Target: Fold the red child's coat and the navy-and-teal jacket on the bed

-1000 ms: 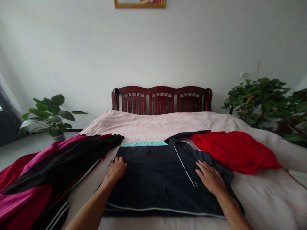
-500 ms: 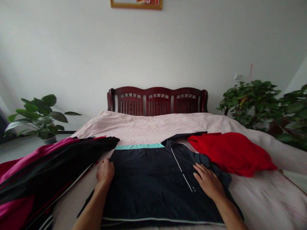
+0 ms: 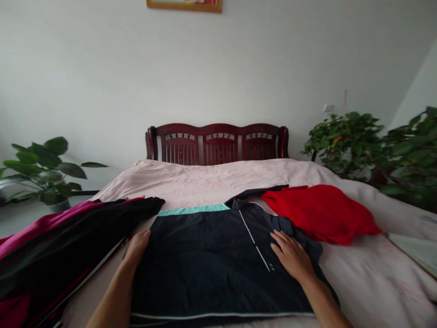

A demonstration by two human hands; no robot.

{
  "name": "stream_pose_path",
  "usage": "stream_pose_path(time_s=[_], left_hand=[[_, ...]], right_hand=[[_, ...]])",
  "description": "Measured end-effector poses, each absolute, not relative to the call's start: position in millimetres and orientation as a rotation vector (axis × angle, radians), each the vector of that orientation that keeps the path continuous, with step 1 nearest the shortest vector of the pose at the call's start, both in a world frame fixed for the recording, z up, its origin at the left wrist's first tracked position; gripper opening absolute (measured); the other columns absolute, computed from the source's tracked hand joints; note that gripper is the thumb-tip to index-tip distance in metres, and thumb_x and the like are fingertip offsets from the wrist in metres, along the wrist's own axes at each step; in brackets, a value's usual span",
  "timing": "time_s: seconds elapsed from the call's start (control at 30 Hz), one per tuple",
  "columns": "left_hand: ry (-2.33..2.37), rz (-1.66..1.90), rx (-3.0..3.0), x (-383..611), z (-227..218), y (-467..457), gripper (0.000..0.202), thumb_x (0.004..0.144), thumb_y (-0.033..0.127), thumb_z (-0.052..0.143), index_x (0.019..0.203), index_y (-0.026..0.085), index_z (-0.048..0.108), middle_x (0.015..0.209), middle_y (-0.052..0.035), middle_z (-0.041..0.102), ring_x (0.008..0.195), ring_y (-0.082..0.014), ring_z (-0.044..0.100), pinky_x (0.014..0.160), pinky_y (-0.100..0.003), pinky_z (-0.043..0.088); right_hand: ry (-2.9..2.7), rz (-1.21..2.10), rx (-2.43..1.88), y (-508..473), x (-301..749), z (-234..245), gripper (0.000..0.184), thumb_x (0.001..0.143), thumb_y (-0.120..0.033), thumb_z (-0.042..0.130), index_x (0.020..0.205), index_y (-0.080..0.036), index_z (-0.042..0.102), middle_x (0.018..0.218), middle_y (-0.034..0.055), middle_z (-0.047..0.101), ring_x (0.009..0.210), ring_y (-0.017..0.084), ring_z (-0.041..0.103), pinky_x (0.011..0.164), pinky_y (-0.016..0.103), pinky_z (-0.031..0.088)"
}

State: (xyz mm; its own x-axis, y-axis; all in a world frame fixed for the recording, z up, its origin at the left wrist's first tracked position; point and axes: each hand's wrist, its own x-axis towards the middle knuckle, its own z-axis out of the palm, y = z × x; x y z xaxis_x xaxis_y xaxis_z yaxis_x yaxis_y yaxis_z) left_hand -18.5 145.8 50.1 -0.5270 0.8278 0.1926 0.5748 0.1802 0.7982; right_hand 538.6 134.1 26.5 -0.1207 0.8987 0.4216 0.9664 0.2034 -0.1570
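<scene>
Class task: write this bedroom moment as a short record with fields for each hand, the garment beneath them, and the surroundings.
Left hand: on the left edge of the navy jacket
Right hand: flat on the jacket, beside its white piping
Beside the jacket: red garment; magenta-and-black garment
Surroundings: pink bedcover; dark red wooden headboard; leafy potted plants on both sides

Light: soft and a bit dim, even across the white wall (image 3: 218, 77).
Light source: cannot tell.
Shadows: faint, only in the folds of the pink bed cover (image 3: 205, 182).
Shine: pale, on the leaves of the left plant (image 3: 44, 159).
Dark parts: the navy jacket (image 3: 211, 269) looks so dark that its folds are hard to see.
Edges: the pink and black clothes (image 3: 44, 259) look stretched and bent.
Sharpness: the wooden headboard (image 3: 216, 143) looks fairly clear.
</scene>
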Motion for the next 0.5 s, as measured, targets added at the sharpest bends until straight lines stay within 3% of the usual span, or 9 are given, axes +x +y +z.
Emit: stream_pose_path(time_s=[0.1, 0.23, 0.43, 0.5], left_hand=[[2.063, 1.316, 1.288, -14, 50, 145, 0.044, 0.088, 0.043, 0.045, 0.106, 0.014, 0.073, 0.111, -0.0135, 0.075, 0.111, -0.0294, 0.068, 0.096, -0.038, 0.054], [1.883, 1.385, 1.319, -8, 54, 140, 0.052, 0.089, 0.045, 0.047, 0.133, 0.021, 0.060, 0.138, -0.0069, 0.063, 0.128, -0.0232, 0.057, 0.107, -0.033, 0.045], [1.895, 1.360, 1.347, -9, 52, 139, 0.060, 0.080, 0.040, 0.060, 0.133, 0.013, 0.057, 0.132, -0.0129, 0.065, 0.122, -0.0279, 0.060, 0.106, -0.038, 0.046], [1.958, 1.350, 1.362, -9, 52, 137, 0.058, 0.081, 0.039, 0.058, 0.134, 0.016, 0.056, 0.129, -0.0123, 0.066, 0.120, -0.0279, 0.062, 0.104, -0.039, 0.047]], right_hand=[[-2.061, -0.219, -1.734, 134, 538, 28, 0.045, 0.094, -0.041, 0.040, 0.130, -0.025, 0.063, 0.142, 0.0064, 0.058, 0.132, 0.025, 0.052, 0.110, 0.048, 0.040], [-2.056, -0.220, -1.733, 134, 538, 28, 0.043, 0.094, -0.039, 0.041, 0.129, -0.027, 0.063, 0.141, 0.0064, 0.059, 0.133, 0.025, 0.051, 0.111, 0.048, 0.040], [-2.056, -0.203, -1.746, 131, 535, 32, 0.043, 0.095, -0.039, 0.041, 0.130, -0.026, 0.062, 0.142, 0.0065, 0.058, 0.134, 0.025, 0.050, 0.112, 0.049, 0.039], [-2.059, -0.200, -1.737, 130, 535, 34, 0.043, 0.095, -0.039, 0.041, 0.130, -0.025, 0.062, 0.142, 0.0067, 0.058, 0.134, 0.025, 0.050, 0.111, 0.048, 0.039]])
